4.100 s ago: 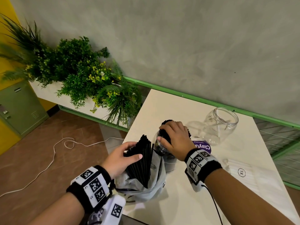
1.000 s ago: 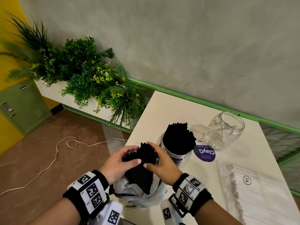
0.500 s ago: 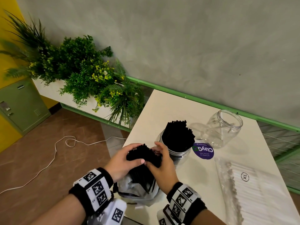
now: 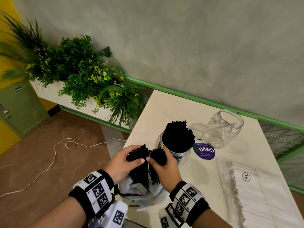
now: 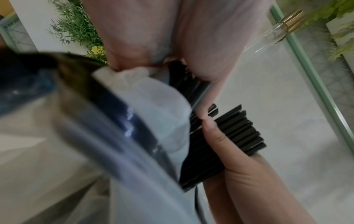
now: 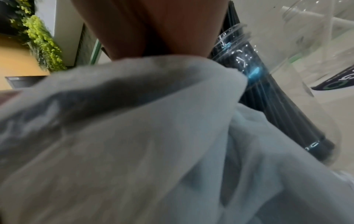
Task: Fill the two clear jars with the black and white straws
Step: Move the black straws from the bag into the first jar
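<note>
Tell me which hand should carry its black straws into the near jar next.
Right, probably. The right hand grips its straws beside the near jar; the left hand would have to cross over it.

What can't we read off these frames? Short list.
- Left hand and right hand each grip black straws; head view: the fingers hide how many.
- Bag: remaining contents hidden by its folds and both hands.
- Right wrist view: bag fabric fills it, fingers unseen.
- White straws packet: cut off by the bottom right edge of the head view.
- Purple sticker: small print too small.
</note>
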The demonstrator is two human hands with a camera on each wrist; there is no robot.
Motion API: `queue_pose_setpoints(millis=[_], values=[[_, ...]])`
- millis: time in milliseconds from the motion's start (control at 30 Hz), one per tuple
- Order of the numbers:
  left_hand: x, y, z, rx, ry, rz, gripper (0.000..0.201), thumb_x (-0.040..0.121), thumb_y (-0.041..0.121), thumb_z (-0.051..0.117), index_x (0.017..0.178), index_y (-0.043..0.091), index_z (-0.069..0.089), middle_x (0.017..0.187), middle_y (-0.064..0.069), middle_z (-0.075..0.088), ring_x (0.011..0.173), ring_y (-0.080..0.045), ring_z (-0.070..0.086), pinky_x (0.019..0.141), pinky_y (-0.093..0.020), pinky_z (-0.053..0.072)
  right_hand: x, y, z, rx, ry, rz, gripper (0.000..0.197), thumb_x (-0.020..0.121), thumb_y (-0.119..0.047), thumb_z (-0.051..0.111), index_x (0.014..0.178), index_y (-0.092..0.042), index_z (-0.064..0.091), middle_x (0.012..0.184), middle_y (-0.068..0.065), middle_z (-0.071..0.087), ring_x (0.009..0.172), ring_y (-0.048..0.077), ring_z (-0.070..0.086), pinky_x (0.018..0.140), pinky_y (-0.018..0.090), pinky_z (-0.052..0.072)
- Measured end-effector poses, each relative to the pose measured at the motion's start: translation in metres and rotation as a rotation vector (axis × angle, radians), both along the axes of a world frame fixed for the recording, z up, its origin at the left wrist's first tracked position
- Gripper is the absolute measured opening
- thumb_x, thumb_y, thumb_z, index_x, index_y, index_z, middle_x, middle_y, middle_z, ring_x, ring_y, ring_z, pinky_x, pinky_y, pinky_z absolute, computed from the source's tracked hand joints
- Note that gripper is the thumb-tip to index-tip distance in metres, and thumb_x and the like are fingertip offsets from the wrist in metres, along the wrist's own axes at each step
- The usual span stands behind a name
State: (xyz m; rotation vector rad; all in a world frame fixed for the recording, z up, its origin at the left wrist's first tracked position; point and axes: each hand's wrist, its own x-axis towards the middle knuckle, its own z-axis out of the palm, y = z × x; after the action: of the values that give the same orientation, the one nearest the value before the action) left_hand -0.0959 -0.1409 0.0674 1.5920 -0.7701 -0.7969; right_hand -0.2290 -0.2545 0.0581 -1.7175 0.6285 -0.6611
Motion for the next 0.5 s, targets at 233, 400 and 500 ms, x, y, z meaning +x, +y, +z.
queue_pose_setpoints(millis=[233,400,500], values=[[-0.003,-0.001,0.002,-0.010,0.012,0.011,0.034,0.076,0.021,0.074,0.105,0.033,0.061,0.107,0.007,0.066,0.102,-0.007,0.061,0.092,-0.019,0.043,-0.006,0.000,0.004,-0.024,-0.083,-0.102,0.028,0.081,-0.014,0.075,0.097,-0.016,0.052,0.083,-0.010,0.064,0.077,0.004,0.061,0.072,0.014,0.047],[-0.004,-0.002,0.004,-0.005,0.001,0.002,0.034,0.083,0.005,0.069,0.103,0.031,0.062,0.105,0.006,0.067,0.094,0.003,0.061,0.087,-0.013,0.043,-0.011,0.005,-0.015,-0.004,-0.020,-0.124,0.044,0.078,-0.005,0.076,0.110,-0.024,0.052,0.096,-0.011,0.065,0.091,0.001,0.063,0.080,0.015,0.049],[-0.004,0.000,0.005,0.003,-0.006,-0.006,0.034,0.083,0.006,0.069,0.103,0.032,0.062,0.106,0.007,0.067,0.093,0.006,0.061,0.083,-0.009,0.043,-0.011,0.006,-0.020,0.040,-0.003,-0.081,0.028,0.079,-0.004,0.074,0.096,-0.022,0.060,0.088,-0.009,0.070,0.084,0.004,0.065,0.076,0.020,0.049]])
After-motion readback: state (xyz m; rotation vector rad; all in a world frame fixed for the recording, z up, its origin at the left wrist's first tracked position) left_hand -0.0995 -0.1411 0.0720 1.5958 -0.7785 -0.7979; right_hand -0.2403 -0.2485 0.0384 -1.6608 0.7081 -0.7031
